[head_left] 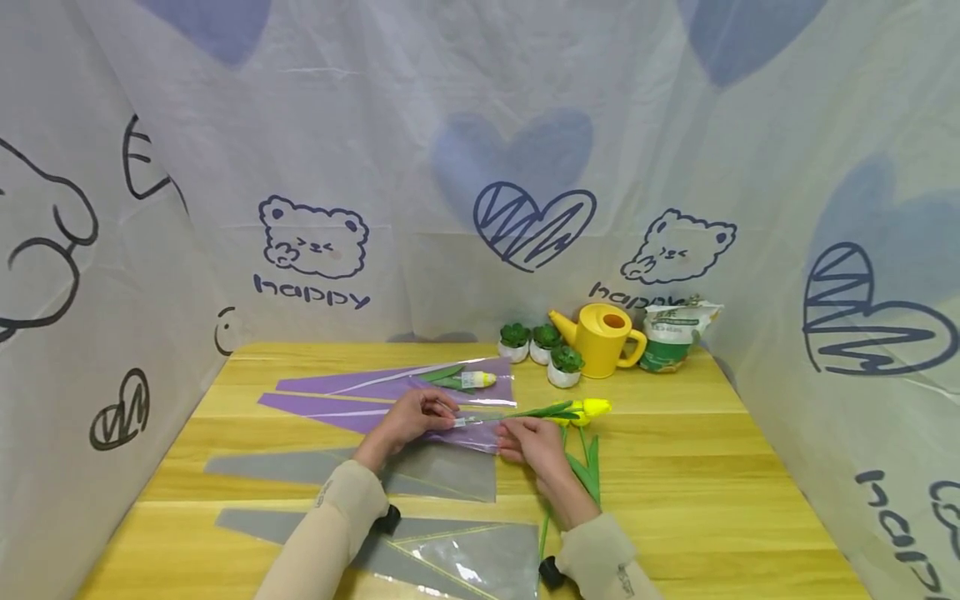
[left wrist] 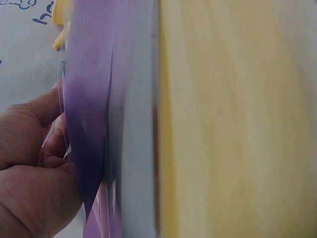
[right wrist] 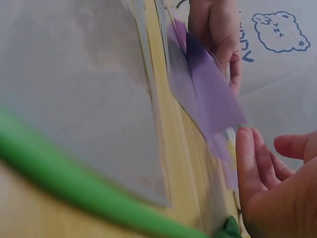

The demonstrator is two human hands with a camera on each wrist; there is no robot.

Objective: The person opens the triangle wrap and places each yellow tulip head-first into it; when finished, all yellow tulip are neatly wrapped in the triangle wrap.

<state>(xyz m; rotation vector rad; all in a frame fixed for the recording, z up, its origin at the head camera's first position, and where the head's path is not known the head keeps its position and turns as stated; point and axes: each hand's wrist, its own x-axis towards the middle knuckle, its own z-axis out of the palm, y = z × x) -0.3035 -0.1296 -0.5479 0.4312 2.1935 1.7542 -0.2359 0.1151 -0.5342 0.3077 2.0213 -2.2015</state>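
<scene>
Head view: yellow tulip (head_left: 557,409) lies across the right end of a purple wrapping sleeve (head_left: 348,407), low over the worktop (head_left: 697,467), bloom pointing right. Left hand (head_left: 411,417), fingers curled, pinches the film; right hand (head_left: 534,440) reaches the wide end, near the stem. Whether the stem runs inside or on top, cannot tell. Bloom bright yellow, leaves long and dark green. Grey sleeves (head_left: 450,467) lie nearer the person. Judgement: feed the stem level, keeping the layers parted so leaves do not snag.

Left wrist view: film stands close to the lens, a clear margin beside the purple panel, its edge smooth. Grip should stay light; thin film probably creases easily.

Right wrist view: right-hand fingers extend, tips at the purple edge, thumb apart. Blurred green stem (right wrist: 64,173) crosses the foreground.
</scene>
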